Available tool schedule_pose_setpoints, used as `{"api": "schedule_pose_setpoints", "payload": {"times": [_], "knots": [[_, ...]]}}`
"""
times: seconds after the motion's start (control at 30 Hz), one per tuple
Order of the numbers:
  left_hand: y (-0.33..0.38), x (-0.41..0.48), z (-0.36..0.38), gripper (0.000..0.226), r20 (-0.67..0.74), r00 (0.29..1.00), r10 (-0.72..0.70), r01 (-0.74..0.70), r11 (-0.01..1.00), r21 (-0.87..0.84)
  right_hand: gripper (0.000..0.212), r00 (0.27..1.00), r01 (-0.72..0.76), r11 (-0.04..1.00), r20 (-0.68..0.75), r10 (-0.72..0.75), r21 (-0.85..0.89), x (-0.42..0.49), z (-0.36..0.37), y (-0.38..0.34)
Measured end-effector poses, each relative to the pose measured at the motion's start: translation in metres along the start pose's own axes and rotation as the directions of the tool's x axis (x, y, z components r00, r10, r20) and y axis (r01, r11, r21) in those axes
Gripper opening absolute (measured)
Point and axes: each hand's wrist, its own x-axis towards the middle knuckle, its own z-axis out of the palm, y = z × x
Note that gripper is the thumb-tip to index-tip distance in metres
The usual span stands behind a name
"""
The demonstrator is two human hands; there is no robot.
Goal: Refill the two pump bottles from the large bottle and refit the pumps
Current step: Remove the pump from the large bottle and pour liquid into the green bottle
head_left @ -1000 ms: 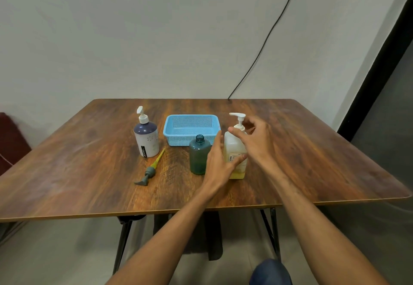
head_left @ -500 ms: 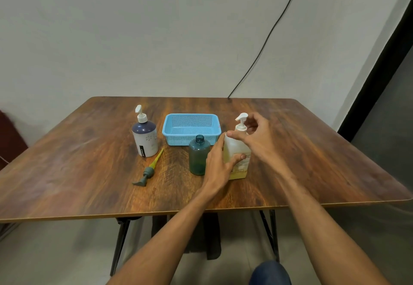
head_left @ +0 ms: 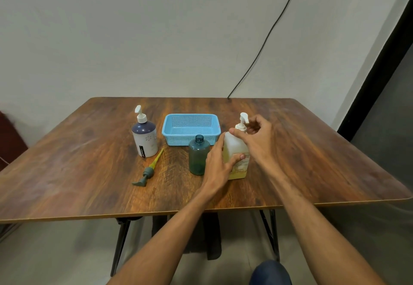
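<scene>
Unscrewing step, pale yellow bottle (head_left: 233, 145): both hands on it.
The bottle stands upright on the table (head_left: 89, 173), near centre, touching or just beside the open teal bottle (head_left: 199, 155). The left hand (head_left: 220, 161) wraps the body from its left side, thumb across the label. The right hand (head_left: 257, 139) comes in from the right and above, thumb and curled fingers pinching the collar of the white pump (head_left: 243, 118). Pump axis is vertical, so the twist runs about it. The loose grey pump (head_left: 148, 169) lies well left.
</scene>
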Motion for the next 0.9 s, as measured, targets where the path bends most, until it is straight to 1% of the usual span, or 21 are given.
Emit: {"api": "schedule_pose_setpoints", "payload": {"times": [0.03,0.1,0.17,0.23,0.27,0.33,0.37,0.43,0.47,0.53,0.6,0.67,0.73,0.8,0.87,0.9], "knots": [[0.000,0.000,0.000,0.076,-0.004,1.000,-0.003,0.003,1.000,0.004,0.032,1.000,0.004,1.000,0.004,-0.004,-0.004,0.002,0.000,0.001],[0.000,0.000,-0.001,0.078,-0.007,1.000,-0.012,0.012,1.000,0.006,0.025,0.995,-0.038,0.997,0.094,0.032,0.061,0.008,-0.005,0.004],[-0.001,0.000,0.000,0.080,-0.006,1.000,-0.022,0.022,1.000,0.018,0.028,0.973,-0.129,0.977,0.210,0.093,0.167,0.013,-0.013,0.008],[-0.001,0.001,0.001,0.082,0.000,0.999,-0.032,0.032,0.999,0.022,0.036,0.959,-0.173,0.962,0.257,0.117,0.209,0.015,-0.019,0.009],[-0.001,0.001,0.002,0.082,0.001,0.999,-0.034,0.034,0.999,0.019,0.041,0.962,-0.166,0.966,0.248,0.115,0.199,0.014,-0.019,0.009],[-0.001,0.000,0.003,0.081,0.004,0.999,-0.036,0.036,0.999,-0.009,0.051,0.981,-0.118,0.985,0.169,0.096,0.127,0.010,-0.014,0.006],[-0.001,0.000,0.003,0.081,0.006,0.999,-0.036,0.036,0.999,-0.022,0.050,0.990,-0.093,0.992,0.112,0.083,0.090,0.007,-0.010,0.004],[-0.003,0.000,0.003,0.081,-0.002,1.000,-0.027,0.027,0.999,-0.027,0.037,0.998,-0.049,0.997,0.028,0.047,0.058,0.002,-0.004,0.002],[-0.003,0.000,0.003,0.081,-0.007,1.000,-0.019,0.018,1.000,-0.022,0.030,0.999,-0.032,0.998,0.020,0.031,0.063,0.001,-0.003,0.002],[-0.003,0.001,0.003,0.078,-0.015,1.000,-0.001,0.000,1.000,-0.022,0.023,0.996,-0.049,0.993,0.084,0.040,0.105,0.003,-0.007,0.002],[-0.004,0.001,0.004,0.077,-0.015,1.000,0.007,-0.007,1.000,-0.023,0.019,0.980,-0.101,0.983,0.183,0.072,0.154,0.007,-0.014,0.003],[-0.004,0.001,0.004,0.077,-0.015,1.000,0.005,-0.006,1.000,-0.023,0.021,0.973,-0.120,0.979,0.215,0.083,0.167,0.008,-0.017,0.003],[-0.004,0.001,0.004,0.074,-0.015,1.000,0.016,-0.016,0.999,-0.042,0.032,0.985,-0.101,0.984,0.155,0.078,0.145,0.004,-0.012,0.000],[-0.005,0.001,0.004,0.071,-0.011,1.000,0.019,-0.020,0.998,-0.055,0.039,0.997,-0.067,0.993,0.042,0.064,0.097,-0.002,-0.003,-0.002],[-0.006,0.001,0.003,0.073,-0.010,1.000,0.018,-0.019,0.998,-0.053,0.033,0.999,-0.044,0.997,-0.018,0.045,0.069,-0.005,0.000,-0.004],[-0.007,0.001,0.003,0.075,-0.011,1.000,0.018,-0.019,0.999,-0.050,0.027,0.999,-0.038,0.997,-0.001,0.038,0.072,-0.004,-0.001,-0.005]]}}
